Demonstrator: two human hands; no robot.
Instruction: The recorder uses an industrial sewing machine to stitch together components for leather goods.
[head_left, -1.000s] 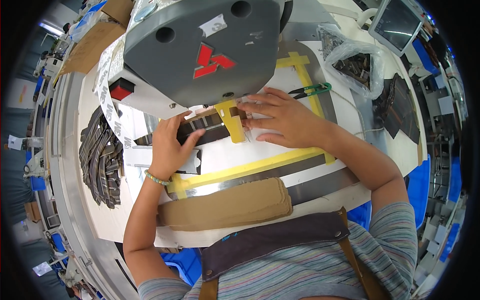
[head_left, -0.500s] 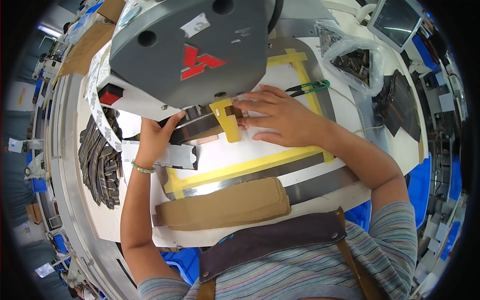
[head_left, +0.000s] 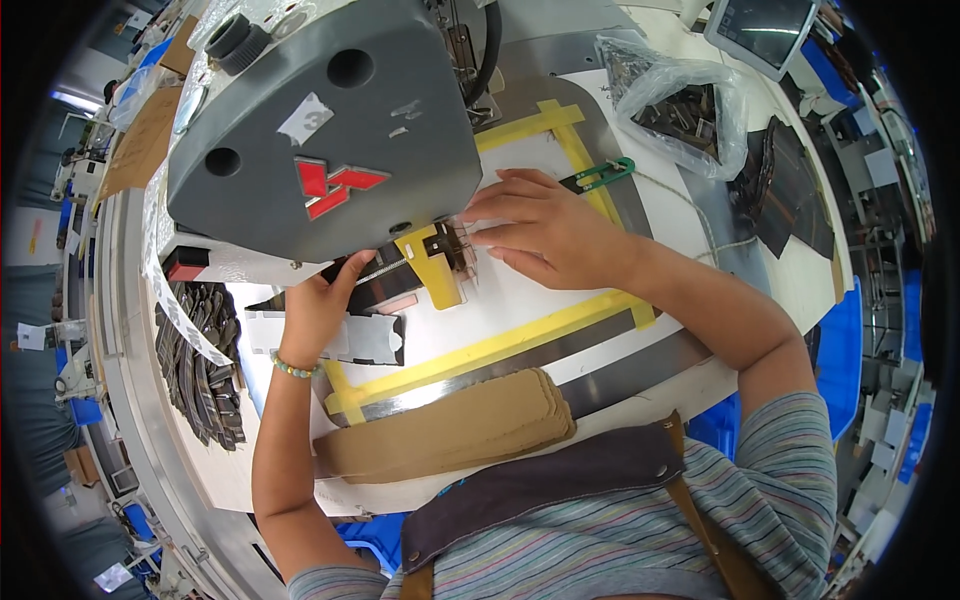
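Under the grey head of a sewing machine [head_left: 330,130] lies a dark fabric strip [head_left: 385,287] with a line of zipper teeth along it. A yellow plate [head_left: 437,275] with a cut-out crosses its right end, and a small dark part shows in the notch. My left hand [head_left: 318,315] has its thumb on the strip's left end; the machine hides its other fingers. Beside the plate's right edge, my right hand [head_left: 560,235] hovers with fingers apart, holding nothing visible; its fingertips are near a clear plastic edge.
Brown fabric pieces [head_left: 450,425] lie stacked in front. Dark striped strips [head_left: 198,365] are piled at left. Green-handled thread snips [head_left: 608,173], a clear bag of dark pieces [head_left: 690,120] and dark fabric [head_left: 785,190] are at right. Yellow tape [head_left: 500,340] borders the white work sheet.
The whole view has shifted, with the machine head now farther left in it. My right fingers have drawn back slightly from the yellow plate, uncovering its notch. My left hand stays at the strip.
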